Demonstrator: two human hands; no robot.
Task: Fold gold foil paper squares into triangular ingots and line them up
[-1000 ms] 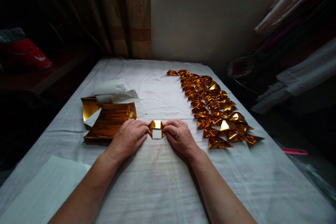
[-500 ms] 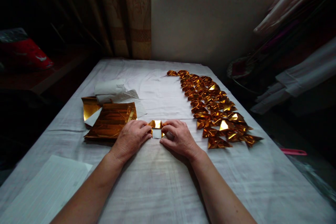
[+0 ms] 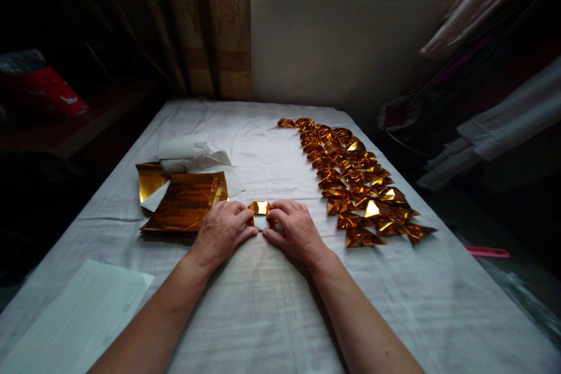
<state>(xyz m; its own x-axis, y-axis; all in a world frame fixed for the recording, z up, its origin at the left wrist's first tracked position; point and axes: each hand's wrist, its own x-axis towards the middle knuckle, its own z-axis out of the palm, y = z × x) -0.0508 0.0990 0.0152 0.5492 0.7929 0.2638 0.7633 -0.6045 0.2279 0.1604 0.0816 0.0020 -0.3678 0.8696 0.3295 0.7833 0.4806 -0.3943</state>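
Between my two hands lies a small piece of gold foil paper (image 3: 262, 208), partly folded, its white side showing in the middle. My left hand (image 3: 223, 227) pinches its left edge, and my right hand (image 3: 293, 227) pinches its right edge, both thumbs at the near side. The fingers cover the paper's two ends. Just left of my left hand sits a stack of flat gold foil sheets (image 3: 186, 201). To the right of my right hand, several folded gold foil shapes (image 3: 363, 238) stand in rows running toward the far side.
A white cloth (image 3: 263, 310) covers the table. Crumpled pale paper (image 3: 193, 152) lies behind the foil stack, and a white sheet (image 3: 83, 315) is at the near left. A curtain (image 3: 232, 29) and a wall (image 3: 324, 41) border the far edge. Clothes (image 3: 504, 111) hang at the right.
Both thumbs have moved closer together at the paper's near edge, and less of its white middle shows. The camera view has shifted slightly.
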